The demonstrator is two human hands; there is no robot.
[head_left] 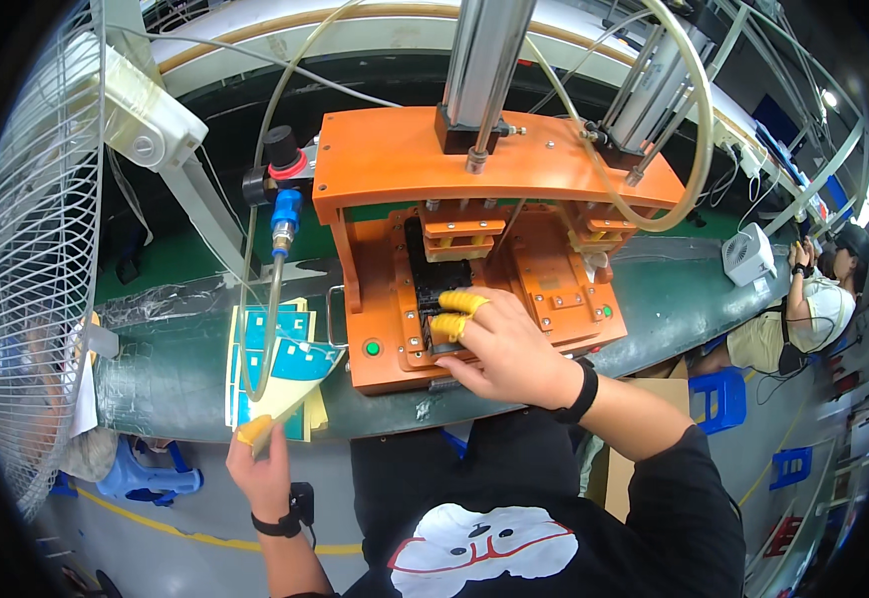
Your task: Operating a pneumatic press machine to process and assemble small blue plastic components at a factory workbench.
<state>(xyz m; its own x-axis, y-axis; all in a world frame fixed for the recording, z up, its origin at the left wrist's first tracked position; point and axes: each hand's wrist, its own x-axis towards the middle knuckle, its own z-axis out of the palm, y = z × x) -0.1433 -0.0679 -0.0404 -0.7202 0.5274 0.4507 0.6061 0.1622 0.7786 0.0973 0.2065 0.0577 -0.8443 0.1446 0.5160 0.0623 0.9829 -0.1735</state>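
Note:
My left hand [258,466], a yellow finger cot on one fingertip, pinches the lower corner of a cream backing sheet [300,387]. That sheet carries blue cut pieces and is tilted up over a stack of similar blue-and-cream sheets [300,321] on the bench. My right hand [504,349], with yellow cots on two fingers, reaches into the left bay of an orange press [494,169]. Its bent fingers and thumb are closed about a long black part [436,279] lying in the fixture. The hand hides the part's near end.
A silver cylinder [487,60] and looping hoses rise above the press. Beside it stands a blue-fitted air regulator [285,211]. A wire fan guard [41,249] fills the left side. The green bench [165,369] curves across; at far right another person [818,309] sits near a white box-like device [750,255].

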